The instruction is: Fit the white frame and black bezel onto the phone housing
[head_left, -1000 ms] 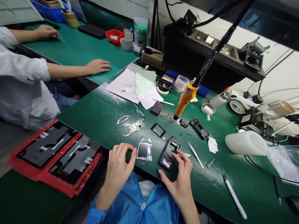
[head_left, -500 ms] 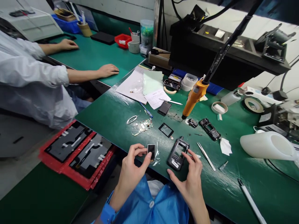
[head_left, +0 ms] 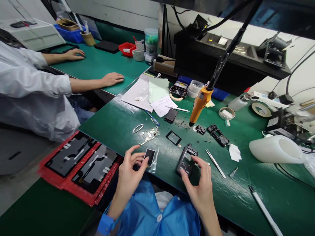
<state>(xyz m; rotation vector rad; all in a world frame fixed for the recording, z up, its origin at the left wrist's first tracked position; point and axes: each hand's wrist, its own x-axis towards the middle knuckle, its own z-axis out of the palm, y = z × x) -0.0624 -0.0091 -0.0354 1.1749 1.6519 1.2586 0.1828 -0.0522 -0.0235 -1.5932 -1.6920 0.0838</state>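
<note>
Between the thumb and fingers of my left hand is a small display screen with a pale edge. A clear plastic film lies beside it at the table edge. My right hand has its thumb and fingertips on a black handheld device housing, which lies on the table with a window opening in its upper part. Beyond the hands are a black-framed glass panel, a circuit board and a second black housing. Tweezers lie right of my right hand.
An orange electric screwdriver hangs tip-down over the table. Papers and a dark phone-like part lie behind. A white cylinder is at the right. Red-wrapped trays sit lower left. A co-worker's hands rest on the adjoining table.
My left hand has moved left with the display screen, which is now more tilted. My right thumb has come in onto the housing's lower front. The view has shifted slightly.
</note>
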